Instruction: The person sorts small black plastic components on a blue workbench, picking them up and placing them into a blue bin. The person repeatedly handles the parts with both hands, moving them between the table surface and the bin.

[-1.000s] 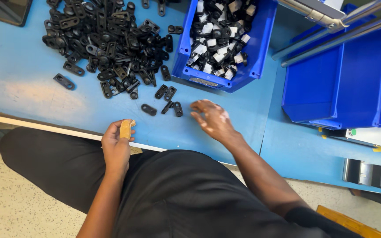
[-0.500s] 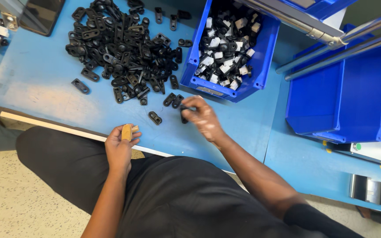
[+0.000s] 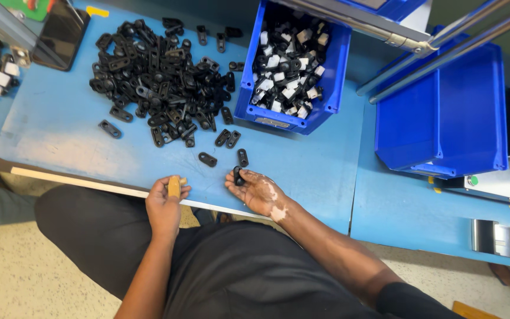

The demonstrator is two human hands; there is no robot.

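R hand (image 3: 259, 190) pinched small black plastic clip (image 3: 238, 175) betw thumb & fingertips, palm up. L hand (image 3: 164, 204) closed on tan wooden stick (image 3: 174, 186), upright.

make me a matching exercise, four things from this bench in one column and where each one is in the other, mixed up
Things:
1. small black part
2. tan wooden piece
3. heap of black parts
4. black-and-white pieces

Places:
A. inside the blue bin
B. loose on the blue table
C. in the right hand
D. in the left hand

Pairs: 1-C, 2-D, 3-B, 4-A
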